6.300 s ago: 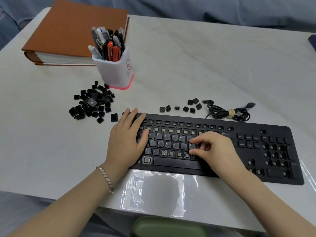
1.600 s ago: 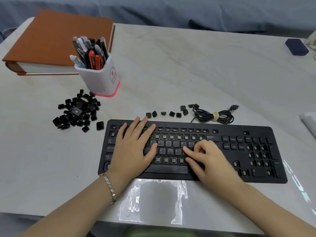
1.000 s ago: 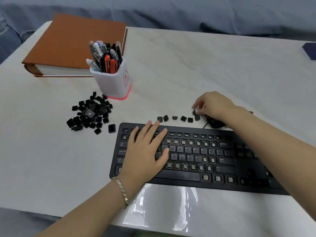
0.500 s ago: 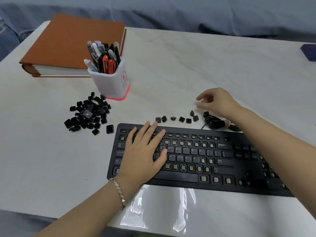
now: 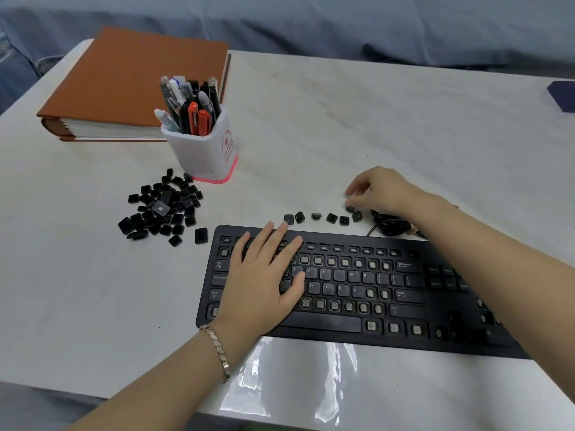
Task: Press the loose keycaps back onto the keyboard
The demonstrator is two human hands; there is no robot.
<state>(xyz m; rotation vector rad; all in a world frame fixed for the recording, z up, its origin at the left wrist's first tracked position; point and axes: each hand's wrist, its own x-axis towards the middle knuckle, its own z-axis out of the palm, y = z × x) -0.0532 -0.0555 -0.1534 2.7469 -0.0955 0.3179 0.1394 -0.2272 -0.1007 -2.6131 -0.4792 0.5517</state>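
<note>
Right grip: my right hand curls over the small black plastic keycap beneath its fingertips; pinched or not, I cannot tell.
Left grip: left hand flat, empty, on the black plastic keyboard.
Risk: a shallow pinch may flick the cap away.

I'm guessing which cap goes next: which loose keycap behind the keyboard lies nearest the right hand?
The keycap at the row's right end, set behind its neighbours, under the fingertips of the right hand; the rest sit nearer the keyboard.
</note>
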